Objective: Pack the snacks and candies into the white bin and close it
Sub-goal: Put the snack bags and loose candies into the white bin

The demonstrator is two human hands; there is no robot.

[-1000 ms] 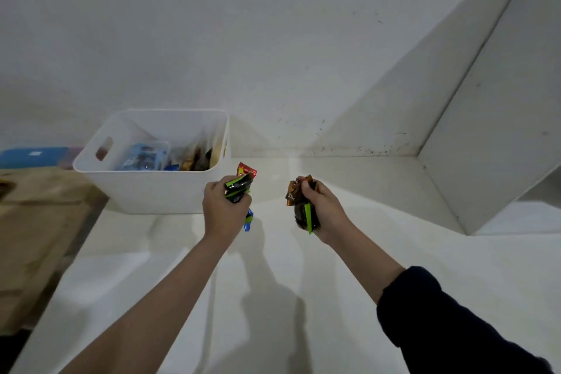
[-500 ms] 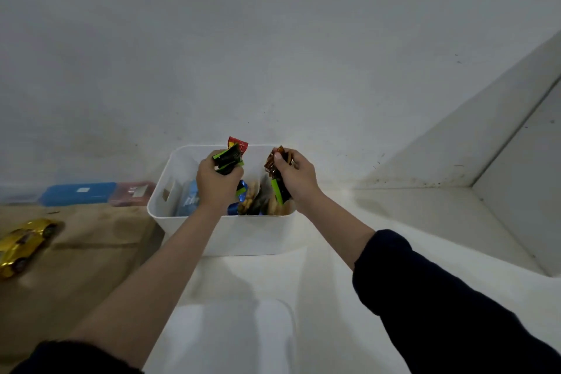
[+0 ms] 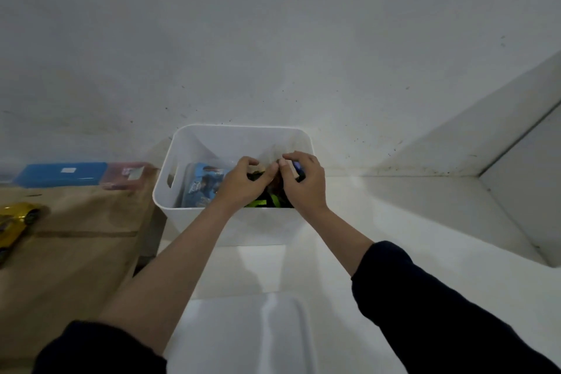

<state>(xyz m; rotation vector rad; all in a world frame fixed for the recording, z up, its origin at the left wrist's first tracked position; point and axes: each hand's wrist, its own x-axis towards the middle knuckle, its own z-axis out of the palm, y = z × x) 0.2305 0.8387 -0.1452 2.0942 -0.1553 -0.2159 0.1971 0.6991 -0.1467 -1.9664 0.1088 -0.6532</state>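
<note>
1. Against the back wall, on the white surface (image 3: 394, 237), stands the white bin (image 3: 230, 228), open at the top, with a handle slot in its left wall.
2. Head view, left hand (image 3: 239, 184): reaches over the near rim into the bin, palm down, fingers curled loosely. The fingertips meet the right hand's near the middle of the bin. Whether it has hold of a packet cannot be told; the fingers hide what lies beneath.
3. Head view, right hand (image 3: 303, 182): also inside the bin, just beside the left hand, fingers bent. A small dark blue item (image 3: 299, 168) shows between thumb and forefinger and appears pinched there.
4. Contents: a blue snack pack (image 3: 200, 188) stands upright against the left side of the bin. Dark wrappers with green stripes (image 3: 267, 200) lie under and between the two hands, inside the bin. Further detail is blurred.
5. A white lid (image 3: 243, 334) lies flat on the white surface in front of the bin, well apart from it, near the bottom edge.
6. Left of the bin is a brown wooden surface (image 3: 76, 252). On it: a gold toy car (image 3: 15, 222) at the far left edge, and a blue case (image 3: 60, 174) touching a pink case (image 3: 127, 174) along the wall.
7. Both forearms are bare; dark sleeves (image 3: 440, 313) are pushed up towards the elbows.
</note>
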